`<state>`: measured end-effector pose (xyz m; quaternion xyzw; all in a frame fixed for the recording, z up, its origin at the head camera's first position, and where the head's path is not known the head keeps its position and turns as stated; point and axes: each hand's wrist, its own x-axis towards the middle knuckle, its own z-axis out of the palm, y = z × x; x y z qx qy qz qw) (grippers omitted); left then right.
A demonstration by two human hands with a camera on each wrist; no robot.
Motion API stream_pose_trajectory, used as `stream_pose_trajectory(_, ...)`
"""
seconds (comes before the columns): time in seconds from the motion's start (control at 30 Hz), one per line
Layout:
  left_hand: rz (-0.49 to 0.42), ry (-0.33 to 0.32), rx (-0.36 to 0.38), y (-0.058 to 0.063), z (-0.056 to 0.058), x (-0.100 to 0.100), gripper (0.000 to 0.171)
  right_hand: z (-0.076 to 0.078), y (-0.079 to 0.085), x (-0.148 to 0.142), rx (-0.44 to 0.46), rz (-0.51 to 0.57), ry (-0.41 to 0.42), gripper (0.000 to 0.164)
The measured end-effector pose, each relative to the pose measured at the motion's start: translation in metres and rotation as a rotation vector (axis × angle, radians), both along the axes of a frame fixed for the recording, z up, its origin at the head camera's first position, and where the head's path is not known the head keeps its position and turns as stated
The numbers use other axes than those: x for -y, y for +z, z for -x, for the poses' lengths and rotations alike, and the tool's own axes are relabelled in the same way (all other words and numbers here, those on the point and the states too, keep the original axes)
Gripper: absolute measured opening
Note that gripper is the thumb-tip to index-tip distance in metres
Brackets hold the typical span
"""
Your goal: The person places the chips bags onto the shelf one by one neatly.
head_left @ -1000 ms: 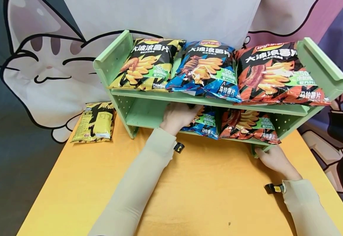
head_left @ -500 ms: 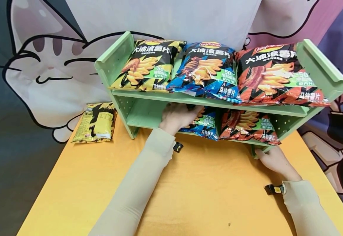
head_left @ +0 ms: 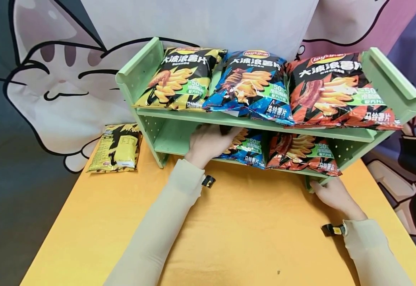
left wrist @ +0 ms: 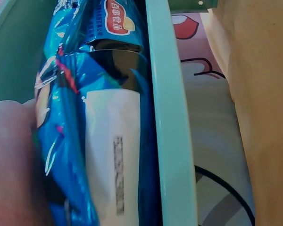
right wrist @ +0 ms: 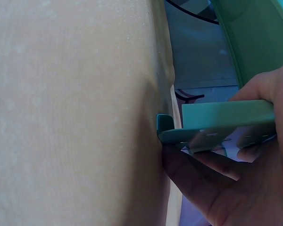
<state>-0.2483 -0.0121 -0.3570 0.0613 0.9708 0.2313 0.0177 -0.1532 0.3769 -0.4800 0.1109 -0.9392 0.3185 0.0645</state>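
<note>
A green two-tier shelf [head_left: 254, 118] stands on the table. Inside the lower tier, my left hand [head_left: 211, 141] touches the left end of a blue chip bag [head_left: 248, 149]; most of its fingers are hidden under the upper board. The left wrist view shows that bag's back [left wrist: 66, 141] with its white label, lying along the green board, the hand at its left edge. My right hand [head_left: 336, 196] grips the shelf's front right foot; in the right wrist view, fingers and thumb wrap round the green foot piece [right wrist: 226, 115].
On the upper tier lie yellow [head_left: 182, 79], blue [head_left: 252, 85] and red [head_left: 336, 91] chip bags. A red bag [head_left: 302, 153] sits at the lower right. Another yellow bag [head_left: 116, 149] lies on the yellow table [head_left: 250, 234], left of the shelf. A cartoon-print cloth [head_left: 208, 20] hangs behind.
My left hand and forearm have shifted slightly left, uncovering a little more of the lower blue bag. The right hand stays at the shelf's foot, and the shelf stands as before.
</note>
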Motion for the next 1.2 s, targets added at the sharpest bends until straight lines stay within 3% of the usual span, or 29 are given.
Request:
stream_pose_trajectory(0.07,-0.002,0.007,-0.007,0.0,-0.004,0.005,0.112,0.0,0.001,0.001,-0.001,0.009,0.004,0.056)
stream_pose_trajectory(0.2,-0.015,0.022,-0.098,-0.002,-0.014,0.017,0.108,-0.001,0.002,0.002,-0.003,0.022,0.009,0.06)
stream_pose_trajectory(0.33,-0.034,0.006,-0.241,-0.006,-0.022,0.033,0.093,-0.001,0.002,0.003,0.005,-0.004,0.004,0.055)
stream_pose_trajectory(0.6,-0.077,-0.05,-0.426,-0.01,-0.036,0.072,0.067,0.001,0.001,0.0,0.005,0.012,0.015,0.062)
stream_pose_trajectory(0.87,-0.067,-0.097,-0.677,-0.015,-0.05,0.117,0.044,-0.001,0.001,0.001,0.024,0.012,0.002,0.06)
stream_pose_trajectory(1.07,-0.079,-0.07,-0.82,-0.027,-0.053,0.156,0.032,0.0,0.001,0.001,0.02,0.006,-0.001,0.055)
stream_pose_trajectory(1.2,-0.074,-0.012,-0.866,-0.039,-0.052,0.186,0.024,-0.001,0.0,0.001,0.002,0.027,0.016,0.059)
